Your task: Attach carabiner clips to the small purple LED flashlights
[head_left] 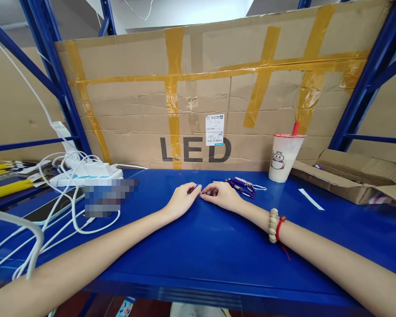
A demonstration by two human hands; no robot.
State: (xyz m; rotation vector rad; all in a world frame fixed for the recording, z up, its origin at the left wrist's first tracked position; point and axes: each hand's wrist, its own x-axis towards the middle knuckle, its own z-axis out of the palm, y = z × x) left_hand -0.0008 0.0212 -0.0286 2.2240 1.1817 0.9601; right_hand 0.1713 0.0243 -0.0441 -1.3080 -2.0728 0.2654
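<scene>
My left hand (184, 200) and my right hand (223, 196) meet above the middle of the blue shelf (214, 251), fingertips nearly touching. Both are closed in a pinch. A speck of blue shows at the left fingertips, too small to name; whatever the right fingers pinch is hidden. Just behind and right of my right hand lie several purple pens (238, 188) with silver-white parts. One of them is partly covered by that hand. A beaded bracelet (273, 225) and a red cord (280, 227) circle my right wrist.
A plastic cup (285, 158) with a red straw stands at the right, near an open cardboard box (343, 180) and a white strip (311, 199). Leftward are a power strip (86, 176), tangled white cables (74, 207) and a phone (53, 207). A taped cardboard sheet (135, 119) forms the back.
</scene>
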